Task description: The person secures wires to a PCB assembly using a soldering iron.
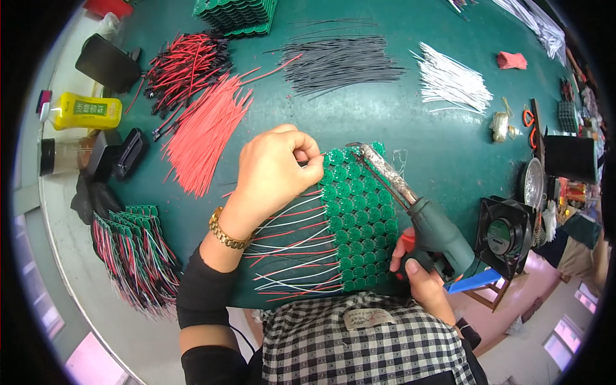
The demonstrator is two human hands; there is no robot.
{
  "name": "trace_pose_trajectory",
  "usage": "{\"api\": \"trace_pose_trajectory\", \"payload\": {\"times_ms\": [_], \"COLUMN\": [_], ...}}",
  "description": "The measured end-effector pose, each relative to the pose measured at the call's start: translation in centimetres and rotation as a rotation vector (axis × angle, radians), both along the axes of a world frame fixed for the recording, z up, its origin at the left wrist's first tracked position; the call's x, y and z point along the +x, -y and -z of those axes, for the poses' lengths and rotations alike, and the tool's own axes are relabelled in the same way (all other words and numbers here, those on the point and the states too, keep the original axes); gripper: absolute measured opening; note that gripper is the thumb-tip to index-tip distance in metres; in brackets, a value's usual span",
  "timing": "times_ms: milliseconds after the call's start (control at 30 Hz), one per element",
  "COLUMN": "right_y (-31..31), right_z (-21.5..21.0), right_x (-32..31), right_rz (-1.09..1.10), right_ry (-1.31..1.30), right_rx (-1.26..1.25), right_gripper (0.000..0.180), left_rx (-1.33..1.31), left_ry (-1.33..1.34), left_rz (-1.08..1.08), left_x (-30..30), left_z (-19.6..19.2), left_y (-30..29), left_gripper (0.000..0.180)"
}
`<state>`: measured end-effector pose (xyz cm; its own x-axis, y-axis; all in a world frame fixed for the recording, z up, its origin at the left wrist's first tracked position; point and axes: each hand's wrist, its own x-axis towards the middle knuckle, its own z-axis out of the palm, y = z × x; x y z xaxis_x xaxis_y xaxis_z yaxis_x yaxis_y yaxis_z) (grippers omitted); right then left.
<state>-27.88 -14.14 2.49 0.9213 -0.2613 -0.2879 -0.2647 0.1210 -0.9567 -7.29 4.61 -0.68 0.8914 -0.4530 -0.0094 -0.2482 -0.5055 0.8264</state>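
Note:
My left hand (pixel 279 163) is closed in a pinch at the upper left corner of a green circuit board panel (pixel 359 218) made of many small round boards. Between its fingers shows what looks like a thin dark wire, mostly hidden. Red, white and black wires (pixel 295 240) stick out leftward from the panel's left edge below that hand. A dark green soldering gun (pixel 443 237) is gripped in my right hand (pixel 423 282). Its tip reaches the panel's top edge, right of my left fingertips.
Red (pixel 208 135), black (pixel 343 64) and white wire bundles (pixel 452 80) lie beyond the panel. Wired boards (pixel 138 250) are stacked at left, below a yellow bottle (pixel 86 111). A black fan (pixel 504 234) stands at right, with orange-handled scissors (pixel 530 128) farther back.

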Motion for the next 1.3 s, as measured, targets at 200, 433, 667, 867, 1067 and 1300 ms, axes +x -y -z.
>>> {"api": "trace_pose_trajectory", "payload": {"times_ms": [200, 433, 667, 867, 1067, 1300], "right_y": [0.2, 0.8, 1.0, 1.2, 1.3, 0.3], "right_z": [-0.2, -0.5, -0.4, -0.7, -0.6, -0.2], "right_x": [-0.2, -0.9, -1.8, -2.3, -1.5, -1.7], "right_rz": [-0.026, 0.088, 0.073, 0.099, -0.098, -0.187], "right_ry": [0.054, 0.146, 0.179, 0.126, 0.127, -0.01], "right_rx": [-0.09, -0.111, -0.099, -0.084, -0.075, -0.06], "right_gripper": [0.052, 0.052, 0.05, 0.048, 0.04, 0.034], "left_rx": [-0.046, 0.03, 0.508, -0.148, -0.235, -0.242], "left_ry": [-0.029, 0.361, 0.482, 0.438, 0.307, 0.129], "left_rz": [-0.007, 0.056, -0.495, -0.416, 0.03, 0.038], "left_x": [0.0, 5.0, 13.9, 10.0, -0.5, -3.0], "left_z": [0.4, -0.8, -0.2, -3.1, -3.6, 0.3], "left_y": [-1.0, -3.1, -8.7, -7.1, -3.0, -0.9], "left_gripper": [0.008, 0.018, 0.02, 0.009, 0.006, 0.009]}}
